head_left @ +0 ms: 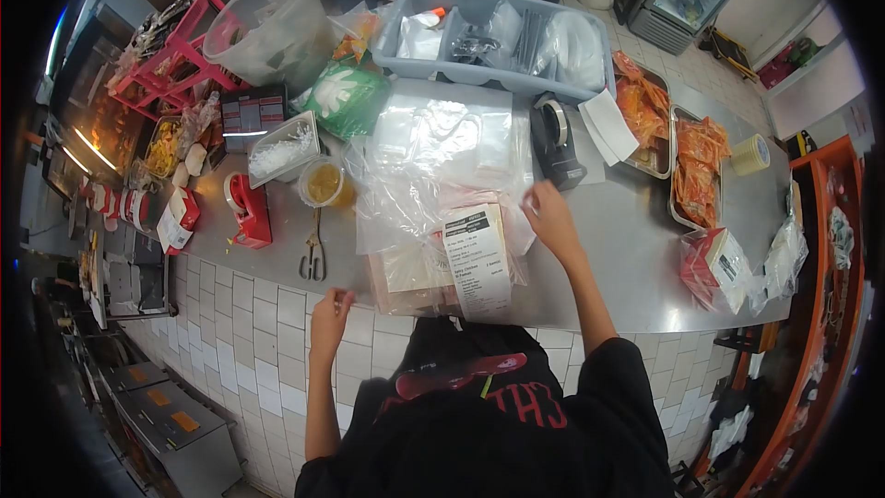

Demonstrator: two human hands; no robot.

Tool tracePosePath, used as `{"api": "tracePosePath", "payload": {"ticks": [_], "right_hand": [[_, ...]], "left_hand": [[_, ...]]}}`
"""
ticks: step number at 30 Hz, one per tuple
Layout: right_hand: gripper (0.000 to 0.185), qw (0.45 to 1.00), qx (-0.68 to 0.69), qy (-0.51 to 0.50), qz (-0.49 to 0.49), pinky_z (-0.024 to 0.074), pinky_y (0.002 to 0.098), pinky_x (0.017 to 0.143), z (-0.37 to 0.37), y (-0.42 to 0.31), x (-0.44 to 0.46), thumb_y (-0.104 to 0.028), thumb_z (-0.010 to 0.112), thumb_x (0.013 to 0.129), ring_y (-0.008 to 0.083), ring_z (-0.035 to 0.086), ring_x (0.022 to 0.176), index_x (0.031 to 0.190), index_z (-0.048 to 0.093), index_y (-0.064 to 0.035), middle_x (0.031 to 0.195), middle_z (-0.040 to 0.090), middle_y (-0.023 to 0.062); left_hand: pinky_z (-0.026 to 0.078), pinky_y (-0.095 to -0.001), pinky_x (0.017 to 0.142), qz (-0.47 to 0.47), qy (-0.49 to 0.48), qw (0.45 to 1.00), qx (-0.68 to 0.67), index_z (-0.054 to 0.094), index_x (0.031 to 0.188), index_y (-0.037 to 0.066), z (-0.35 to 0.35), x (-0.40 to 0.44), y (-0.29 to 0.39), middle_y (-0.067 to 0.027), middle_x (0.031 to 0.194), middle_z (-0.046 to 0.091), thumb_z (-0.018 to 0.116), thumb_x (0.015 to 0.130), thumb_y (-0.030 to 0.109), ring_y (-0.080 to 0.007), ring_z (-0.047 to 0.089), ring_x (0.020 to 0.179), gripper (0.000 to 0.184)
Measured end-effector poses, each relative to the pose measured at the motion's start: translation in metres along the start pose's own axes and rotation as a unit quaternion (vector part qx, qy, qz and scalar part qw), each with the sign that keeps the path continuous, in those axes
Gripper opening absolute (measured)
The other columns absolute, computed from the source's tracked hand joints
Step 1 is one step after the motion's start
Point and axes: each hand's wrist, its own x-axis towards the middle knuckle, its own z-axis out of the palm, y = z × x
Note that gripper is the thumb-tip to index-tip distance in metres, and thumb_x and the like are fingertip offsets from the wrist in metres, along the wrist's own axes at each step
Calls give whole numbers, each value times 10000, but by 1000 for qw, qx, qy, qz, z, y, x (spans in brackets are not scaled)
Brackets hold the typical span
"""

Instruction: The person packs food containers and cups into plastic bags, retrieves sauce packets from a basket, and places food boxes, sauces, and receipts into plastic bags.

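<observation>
On the metal table before me lie stacked clear plastic bags [442,134]. A printed receipt [479,267] rests on a wrapped package [406,267] at the table's front edge. My left hand [330,312] is off the table's front edge, left of the package, its fingers curled; whether it holds anything is too small to tell. My right hand [548,212] hovers just right of the bags, fingers bent and partly apart, with nothing visible in it. A black tape dispenser [559,152] stands beyond my right hand. Scissors [314,254] lie above my left hand.
A grey-blue divided bin [498,78] stands at the back. Trays of wrapped orange food [699,166] are at the right, near a bagged red-and-white box [715,267]. To the left are a red tape dispenser [247,212], a sauce cup [324,184] and a large clear tub [277,32].
</observation>
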Motion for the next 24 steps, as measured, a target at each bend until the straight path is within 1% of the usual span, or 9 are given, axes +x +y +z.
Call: {"api": "tracePosePath", "payload": {"ticks": [1, 4, 6, 10, 11, 18, 20, 22, 24], "right_hand": [[365, 986, 66, 128, -89, 433, 349, 793, 2, -16, 4, -223, 734, 705, 229, 557, 802, 949, 545, -28, 910, 571, 91], [352, 969, 91, 0, -229, 332, 381, 981, 32, -98, 4, -207, 695, 724, 289, 527, 936, 996, 573, -20, 974, 538, 141], [462, 943, -70, -118, -302, 286, 412, 1029, 74, -109, 0, -175, 676, 713, 311, 490, 1049, 1128, 532, -30, 1075, 515, 174], [480, 981, 141, -4, -136, 212, 483, 1040, 63, -86, -70, -142, 529, 802, 421, 315, 1206, 1271, 446, -78, 1283, 357, 273], [511, 968, -66, 23, -242, 175, 504, 1045, 73, -47, -82, -186, 529, 816, 452, 275, 1224, 1303, 416, -79, 1317, 309, 290], [356, 878, -213, 321, 283, 373, 421, 905, -115, 61, -156, -164, 609, 763, 365, 503, 1048, 1056, 565, 33, 1116, 553, 221], [514, 878, -211, 344, 256, 350, 431, 926, -151, 48, -154, -210, 685, 733, 382, 490, 1057, 1135, 509, 57, 1103, 553, 226], [551, 769, -399, 456, 206, 309, 427, 985, -147, 23, -142, -217, 695, 739, 351, 449, 1140, 1183, 487, 34, 1164, 520, 215], [563, 780, -374, 488, 118, 321, 424, 963, -133, -44, -100, -186, 669, 757, 337, 411, 1170, 1230, 436, 13, 1226, 459, 197]], "left_hand": [[473, -274, 626, 0, 1, 1000, 1, 586, 1027, 1, 4, 3, 5, -133, 794, 658, 495, 898, 339, -197, 638, 709, 373], [440, -287, 784, 99, 50, 969, -220, 422, 1258, -12, 23, 12, 24, -186, 1078, 586, 407, 940, 329, -211, 571, 982, 467], [401, -294, 864, 3, -84, 963, -257, 279, 1363, 20, 41, 24, 24, -183, 1253, 456, 320, 966, 335, -200, 509, 1056, 508], [312, -338, 996, 131, -100, 963, -212, 282, 1363, 15, 21, 10, 80, -194, 1330, 370, 276, 961, 398, -271, 414, 1191, 555], [278, -346, 1022, 146, -170, 942, -249, 260, 1372, 17, 27, 11, 93, -198, 1343, 355, 284, 957, 404, -274, 373, 1230, 568], [294, -395, 1020, 282, -397, 830, -272, 221, 1382, 34, 122, 8, 188, -201, 1387, 306, 328, 944, 410, -325, 349, 1255, 587], [307, -397, 1010, 319, -414, 830, -194, 268, 1359, 37, 135, 0, 195, -206, 1367, 330, 345, 941, 396, -337, 365, 1236, 556], [320, -400, 1001, 349, -427, 826, -115, 316, 1336, 40, 135, -3, 190, -211, 1348, 355, 361, 938, 382, -350, 381, 1218, 527], [362, -404, 953, 351, -517, 781, -7, 416, 1258, 43, 125, 2, 176, -199, 1259, 454, 386, 932, 351, -356, 456, 1132, 450]]}}
